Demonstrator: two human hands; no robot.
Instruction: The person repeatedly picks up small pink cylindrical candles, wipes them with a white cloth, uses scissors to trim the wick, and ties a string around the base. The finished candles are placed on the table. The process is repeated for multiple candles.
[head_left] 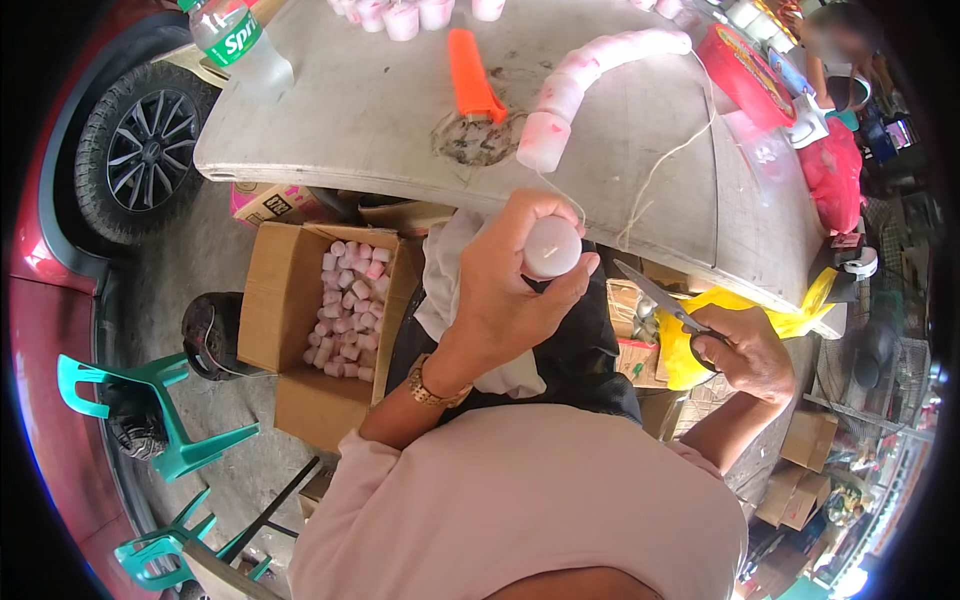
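Well, left hand (515, 285) has a pale candle (552, 248) pinched between thumb and curled fingers, end face up with a short wick stub, just off the near edge of the counter (330, 110). Right hand (745, 350) grips scissors (660, 297), fingers in the loops, tip angled up toward the left hand; whether the blades are parted, cannot tell. A curved row (568, 82) of like candles lies on the counter, a thread running from its near end down to the left hand; loose cord (665, 155) trails from the far end to the edge. Risks, as judged: a tug on that thread could drag the row over the edge, its near end being close already; a slack pinch could drop the candle into the lap; scissors swung left could nick fingers or snip the trailing cord. Room: bare counter to the left, past the orange handle (472, 75); on the right, cord, then a red tub (748, 78). Below, tighter: open box (265, 290) on the left, yellow bag (680, 365) right beside the scissors hand.
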